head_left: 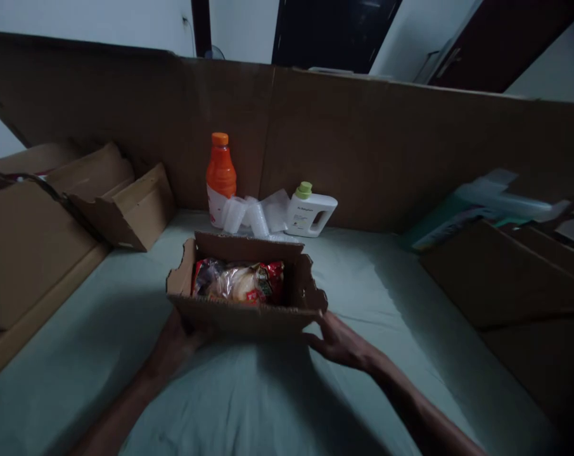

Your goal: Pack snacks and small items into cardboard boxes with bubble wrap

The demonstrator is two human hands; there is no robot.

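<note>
An open-topped cardboard box (249, 322) is in front of me, its long side facing me. Inside lies a shiny plastic food packet (239, 282) with red and clear parts. My left hand (175, 342) grips the box's near left corner low down, the fingers partly in shadow. At the near right corner, my right hand (337, 339) holds the box, with its thumb at the front and its fingers around the side. Whether the box's base touches the green sheet (363, 285) I cannot tell.
Behind the box stand an orange-capped bottle (220, 180), bubble wrap (256, 216) and a white jug (306, 215) with a green cap. Cardboard boxes (139, 206) line the left. On the right are a blurred teal pack (458, 215) and more cardboard (515, 272). A tall cardboard wall (339, 139) closes the back.
</note>
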